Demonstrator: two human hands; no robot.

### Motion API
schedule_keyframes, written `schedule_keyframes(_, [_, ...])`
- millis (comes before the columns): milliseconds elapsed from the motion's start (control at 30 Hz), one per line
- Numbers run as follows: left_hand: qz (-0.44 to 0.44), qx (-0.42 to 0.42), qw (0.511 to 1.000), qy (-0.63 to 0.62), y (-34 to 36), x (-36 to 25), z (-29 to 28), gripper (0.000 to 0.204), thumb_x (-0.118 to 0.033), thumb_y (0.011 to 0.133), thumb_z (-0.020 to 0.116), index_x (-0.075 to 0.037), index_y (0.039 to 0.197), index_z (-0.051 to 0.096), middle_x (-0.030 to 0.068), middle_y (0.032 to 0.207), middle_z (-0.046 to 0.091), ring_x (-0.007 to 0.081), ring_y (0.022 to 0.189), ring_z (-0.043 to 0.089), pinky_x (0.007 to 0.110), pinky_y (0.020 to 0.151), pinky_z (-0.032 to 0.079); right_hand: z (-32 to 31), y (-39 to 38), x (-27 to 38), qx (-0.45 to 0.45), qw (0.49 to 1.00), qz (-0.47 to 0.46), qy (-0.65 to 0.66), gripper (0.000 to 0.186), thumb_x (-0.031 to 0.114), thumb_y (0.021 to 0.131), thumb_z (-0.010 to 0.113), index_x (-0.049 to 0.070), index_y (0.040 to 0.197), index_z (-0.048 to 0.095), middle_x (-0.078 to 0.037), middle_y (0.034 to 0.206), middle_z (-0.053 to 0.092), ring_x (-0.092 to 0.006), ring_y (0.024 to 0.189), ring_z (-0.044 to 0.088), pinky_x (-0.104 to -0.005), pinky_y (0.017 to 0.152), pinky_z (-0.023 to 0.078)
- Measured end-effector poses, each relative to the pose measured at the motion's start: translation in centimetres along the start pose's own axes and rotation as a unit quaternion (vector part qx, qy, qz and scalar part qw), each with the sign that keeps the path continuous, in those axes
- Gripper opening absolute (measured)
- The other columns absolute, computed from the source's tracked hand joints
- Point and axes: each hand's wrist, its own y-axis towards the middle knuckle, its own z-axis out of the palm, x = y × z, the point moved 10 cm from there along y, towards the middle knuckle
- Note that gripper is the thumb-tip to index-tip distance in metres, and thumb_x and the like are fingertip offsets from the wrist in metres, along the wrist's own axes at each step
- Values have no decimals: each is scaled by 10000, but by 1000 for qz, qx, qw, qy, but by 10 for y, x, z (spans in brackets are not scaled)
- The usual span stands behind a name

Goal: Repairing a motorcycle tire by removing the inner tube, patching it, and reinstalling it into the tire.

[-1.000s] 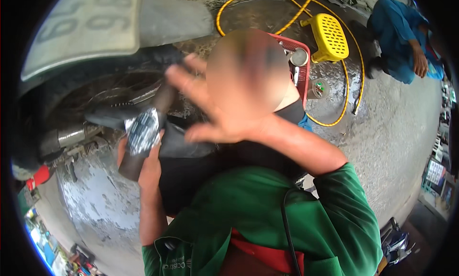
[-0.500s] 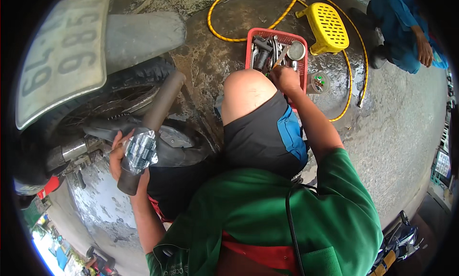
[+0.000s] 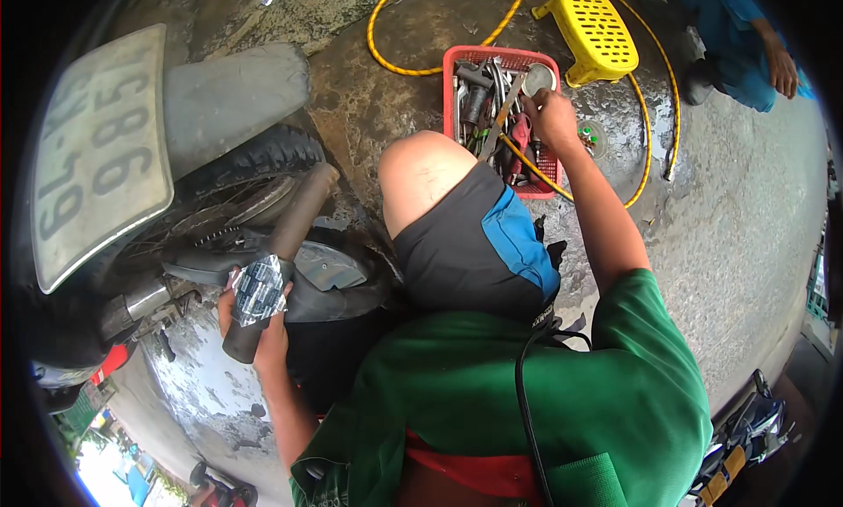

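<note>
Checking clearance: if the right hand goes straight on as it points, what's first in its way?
Likely the round tin in the basket, just ahead of the right hand. Depth is unclear, so it might pass above.

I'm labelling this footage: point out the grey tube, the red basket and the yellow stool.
Grey tube (image 3: pixel 304 210), head view: its upper length.
Red basket (image 3: pixel 449 94), head view: its left rim.
Yellow stool (image 3: pixel 600 33), head view: its slotted seat.

Motorcycle workshop, with tools (image 3: pixel 475 103) in a red basket (image 3: pixel 449 94) near a tyre (image 3: pixel 268 162).
</note>
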Motion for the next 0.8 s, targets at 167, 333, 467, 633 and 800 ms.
schedule_keyframes(167, [-31,13,999,-8,-2,0,3,558,-41,639,915,27,1080,581,215,1196,636,311,1131,616,419,1018,447,21,18,31,5,998,-4,65,362,348,930,612,23,1061,703,-230,950,716,-373,934,697,-456,839,536])
schedule_keyframes(333, [-16,11,1000,-17,-8,-4,-4,553,-42,633,912,30,1074,586,218,1185,639,304,1116,620,417,1009,453,71,47,18,94,981,158,-65,368,377,888,662,61,1065,724,-210,1104,705,-366,1025,680,-543,965,454])
schedule_keyframes(467, [-2,14,1000,-5,-12,-2,-7,551,-34,627,911,33,1069,590,211,1155,652,297,1110,617,415,1010,452,62,40,12,42,982,181,7,371,382,883,676,61,1061,729,-198,1129,707,-355,1036,682,-538,976,439])
schedule_keyframes(633, [-30,-4,996,-79,-7,5,-6,524,-42,631,915,31,1045,601,177,1087,683,264,1055,639,389,946,491,-8,-17,20,-147,957,46,245,235,248,926,699,20,978,714,-105,861,712,-204,790,674,-312,782,515])
schedule_keyframes(800, [-42,6,999,-35,11,7,3,490,-64,642,924,17,1013,614,119,993,708,201,964,664,332,858,519,-85,-76,37,-214,915,-30,342,128,131,902,715,15,944,685,-87,892,684,-183,846,638,-301,796,496])
